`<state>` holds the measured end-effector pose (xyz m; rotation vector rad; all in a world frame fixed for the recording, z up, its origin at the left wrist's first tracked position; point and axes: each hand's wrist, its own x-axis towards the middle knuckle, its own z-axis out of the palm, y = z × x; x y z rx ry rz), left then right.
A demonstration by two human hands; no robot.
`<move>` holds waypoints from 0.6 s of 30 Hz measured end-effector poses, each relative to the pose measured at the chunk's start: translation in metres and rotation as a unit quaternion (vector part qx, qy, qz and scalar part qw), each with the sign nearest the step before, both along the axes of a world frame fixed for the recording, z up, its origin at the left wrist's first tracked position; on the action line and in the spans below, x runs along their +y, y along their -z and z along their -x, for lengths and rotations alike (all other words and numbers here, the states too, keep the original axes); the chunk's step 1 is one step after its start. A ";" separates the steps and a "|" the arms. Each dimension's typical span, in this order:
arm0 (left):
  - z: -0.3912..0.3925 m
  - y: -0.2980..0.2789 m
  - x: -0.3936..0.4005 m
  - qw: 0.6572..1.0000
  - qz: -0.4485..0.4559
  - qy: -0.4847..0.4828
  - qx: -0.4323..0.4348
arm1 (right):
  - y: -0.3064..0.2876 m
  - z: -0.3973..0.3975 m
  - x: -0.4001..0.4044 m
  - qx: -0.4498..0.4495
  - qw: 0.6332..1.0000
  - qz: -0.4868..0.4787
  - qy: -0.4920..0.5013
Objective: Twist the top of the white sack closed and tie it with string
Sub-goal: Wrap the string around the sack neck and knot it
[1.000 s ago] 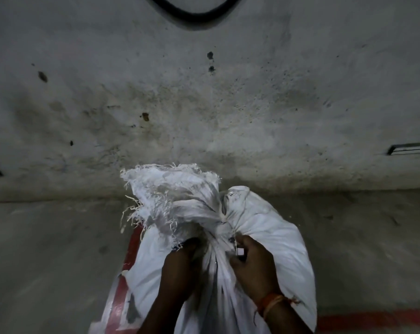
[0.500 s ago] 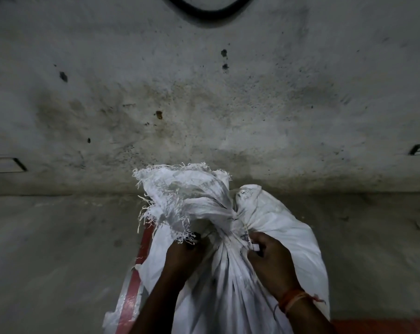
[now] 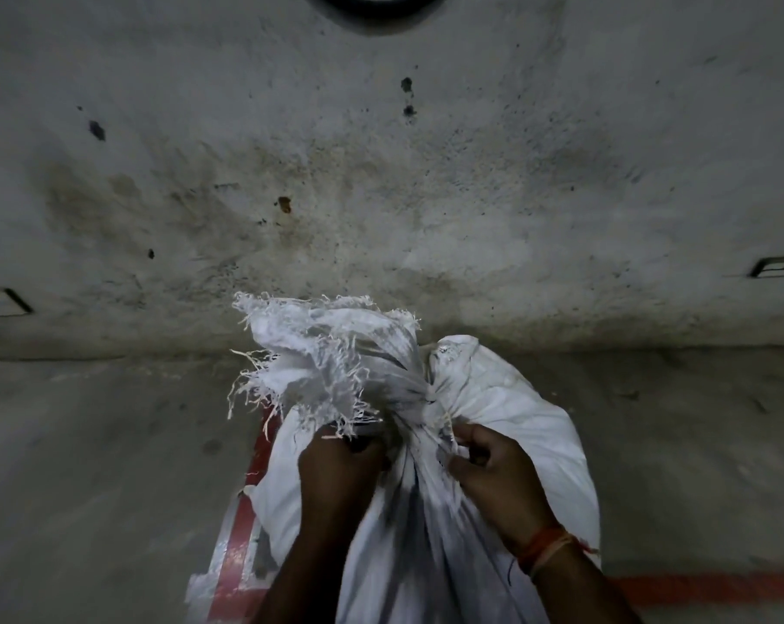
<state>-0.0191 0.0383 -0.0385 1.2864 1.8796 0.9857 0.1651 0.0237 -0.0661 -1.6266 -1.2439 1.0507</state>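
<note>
Presently the white sack (image 3: 507, 425) stands on the concrete floor (image 3: 88, 466) near the wall, woven neck gathered, frayed top splayed left. Left hand (image 3: 336, 470) clamps the neck; right hand (image 3: 493, 470) pinches pale string (image 3: 446, 421). Tying appears underway; next, cinching tight seems required.

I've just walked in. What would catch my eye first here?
The white sack at bottom centre, bright against the dim floor, its frayed top bunched and fanning up to the left. Both hands work at its neck: the left hand holds the gathered cloth, the right hand pinches a pale string. Behind is a stained grey wall.
</note>
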 end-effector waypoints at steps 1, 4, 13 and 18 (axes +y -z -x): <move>-0.009 -0.001 -0.008 0.997 0.018 -0.010 -0.069 | -0.001 0.001 -0.003 0.023 1.000 0.008 0.000; -0.031 0.011 -0.032 0.970 0.060 0.004 -0.237 | -0.002 0.001 -0.015 0.061 0.998 0.014 -0.008; -0.013 0.054 -0.015 0.998 -0.033 0.047 0.024 | 0.005 0.018 -0.034 -0.025 1.000 0.003 0.015; -0.009 0.081 -0.002 0.996 -0.084 0.034 -0.001 | 0.002 0.015 -0.011 -0.122 0.992 -0.029 0.025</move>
